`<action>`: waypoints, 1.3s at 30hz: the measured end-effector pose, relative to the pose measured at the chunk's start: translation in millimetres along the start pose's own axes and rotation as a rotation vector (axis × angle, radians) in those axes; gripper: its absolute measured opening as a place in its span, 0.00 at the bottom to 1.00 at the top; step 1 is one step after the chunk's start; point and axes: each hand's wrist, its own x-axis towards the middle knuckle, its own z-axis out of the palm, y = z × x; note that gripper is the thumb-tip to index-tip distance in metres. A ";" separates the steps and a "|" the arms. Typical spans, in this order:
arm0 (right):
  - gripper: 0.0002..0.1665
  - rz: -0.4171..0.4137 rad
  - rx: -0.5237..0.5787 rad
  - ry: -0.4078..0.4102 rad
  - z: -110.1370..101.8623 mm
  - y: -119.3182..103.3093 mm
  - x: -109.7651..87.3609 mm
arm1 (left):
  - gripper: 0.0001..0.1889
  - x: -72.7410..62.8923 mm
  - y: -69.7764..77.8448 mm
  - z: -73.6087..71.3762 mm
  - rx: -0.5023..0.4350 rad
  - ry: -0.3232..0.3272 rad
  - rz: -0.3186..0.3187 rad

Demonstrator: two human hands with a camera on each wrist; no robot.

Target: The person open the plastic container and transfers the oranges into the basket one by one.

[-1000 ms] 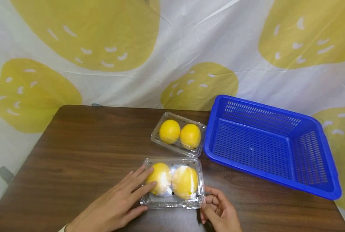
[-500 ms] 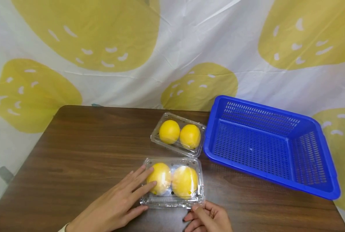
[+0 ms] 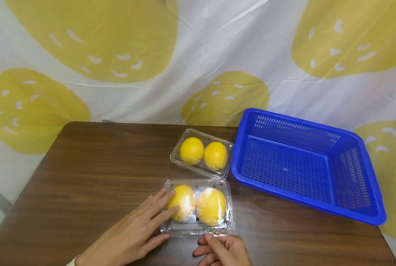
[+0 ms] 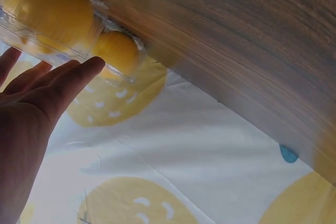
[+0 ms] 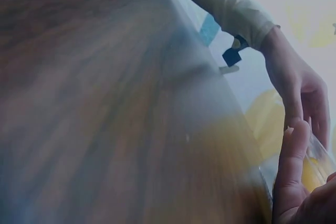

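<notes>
Two round yellow fruits [image 3: 211, 207] sit inside a lidded clear plastic clamshell box [image 3: 198, 231] near the front of the table. My left hand [image 3: 135, 229] lies over the box's left side, its fingers fairly straight and touching the lid and wall; the left wrist view shows those fingers against the box [image 4: 47, 40]. At the front edge, right of its middle, my right hand [image 3: 226, 251] pinches the rim between thumb and curled fingers. In the right wrist view, the thumb [image 5: 294, 150] is right at the plastic edge.
Behind the first box is a second clear box [image 3: 201, 171], also with two yellow fruits [image 3: 192, 150]. A blue perforated basket [image 3: 284, 188] stands at the right with nothing in it. A patterned white cloth [image 3: 135, 99] hangs behind the brown table [image 3: 101, 166].
My right hand has slid leftward from the box's right front corner along its front edge. The left hand stays on the box. The whole head view has shifted slightly.
</notes>
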 end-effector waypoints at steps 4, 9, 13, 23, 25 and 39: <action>0.27 0.011 0.019 -0.007 7.9 0.6 1.5 | 0.34 -0.3 0.8 0.9 0.003 0.015 0.000; 0.26 0.032 0.078 -0.012 15.4 -1.1 1.4 | 0.34 -0.6 1.4 0.1 -0.006 0.020 -0.012; 0.26 0.051 0.122 -0.015 18.8 -1.9 0.8 | 0.34 -1.3 2.6 -0.5 -0.022 0.017 -0.028; 0.27 0.057 0.183 -0.070 23.2 -3.3 3.1 | 0.35 0.4 3.4 -1.6 -0.049 0.022 -0.031; 0.26 0.055 0.212 -0.091 24.6 -2.4 3.9 | 0.37 0.6 4.0 -2.5 -0.052 0.011 -0.038; 0.19 0.045 0.320 -0.067 48.1 0.4 8.3 | 0.38 2.4 5.0 -3.9 -0.058 0.008 -0.037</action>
